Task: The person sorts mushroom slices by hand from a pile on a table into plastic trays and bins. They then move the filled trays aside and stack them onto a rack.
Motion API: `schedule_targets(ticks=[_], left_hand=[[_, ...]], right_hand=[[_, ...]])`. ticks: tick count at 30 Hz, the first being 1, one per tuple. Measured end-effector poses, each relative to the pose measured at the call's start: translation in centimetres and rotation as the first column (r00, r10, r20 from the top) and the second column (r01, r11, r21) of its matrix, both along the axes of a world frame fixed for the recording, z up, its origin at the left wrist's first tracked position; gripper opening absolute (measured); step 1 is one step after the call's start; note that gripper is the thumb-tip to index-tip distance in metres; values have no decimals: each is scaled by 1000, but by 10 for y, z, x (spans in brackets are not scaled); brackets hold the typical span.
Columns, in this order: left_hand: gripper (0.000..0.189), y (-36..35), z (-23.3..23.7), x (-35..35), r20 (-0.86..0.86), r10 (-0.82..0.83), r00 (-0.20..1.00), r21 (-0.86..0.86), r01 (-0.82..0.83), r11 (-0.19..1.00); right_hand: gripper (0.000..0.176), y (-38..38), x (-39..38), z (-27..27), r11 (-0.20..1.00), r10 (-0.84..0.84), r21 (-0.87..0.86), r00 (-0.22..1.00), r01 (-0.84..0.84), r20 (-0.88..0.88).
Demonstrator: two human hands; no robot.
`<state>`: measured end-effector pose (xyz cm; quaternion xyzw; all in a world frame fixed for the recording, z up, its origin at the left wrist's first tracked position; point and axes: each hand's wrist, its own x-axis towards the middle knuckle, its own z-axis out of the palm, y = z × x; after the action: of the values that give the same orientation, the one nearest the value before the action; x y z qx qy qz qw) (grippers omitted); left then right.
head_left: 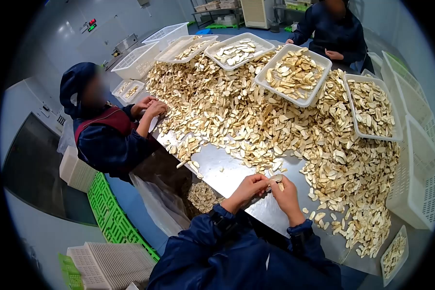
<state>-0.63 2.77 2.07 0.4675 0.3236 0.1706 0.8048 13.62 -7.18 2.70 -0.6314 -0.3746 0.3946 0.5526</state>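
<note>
My left hand (250, 189) and my right hand (286, 194) meet over the near edge of the metal table (222, 166). Between their fingertips is a pale slice (277, 178), like a dried mushroom slice, gripped from both sides. Fingers of both hands are closed. Just beyond them spreads a large heap of similar cream and brown slices (237, 116), with a few loose pieces lying close to my fingers. Whether anything else is tucked in my left palm is hidden.
White trays (239, 50) of slices rest on the heap. A co-worker (106, 125) handles slices at left; another person (333, 36) is at the far side. White crates (415, 179) stand at right. A bag of pieces (203, 195) hangs below the table edge.
</note>
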Motion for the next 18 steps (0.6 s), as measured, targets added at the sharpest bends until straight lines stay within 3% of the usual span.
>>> schedule_targets(ticks=[18], left_hand=[[9, -3, -3, -4, 81, 4, 997, 0, -4, 1000]], right_hand=[[20, 1, -1, -10, 999, 5, 34, 1000, -5, -5]])
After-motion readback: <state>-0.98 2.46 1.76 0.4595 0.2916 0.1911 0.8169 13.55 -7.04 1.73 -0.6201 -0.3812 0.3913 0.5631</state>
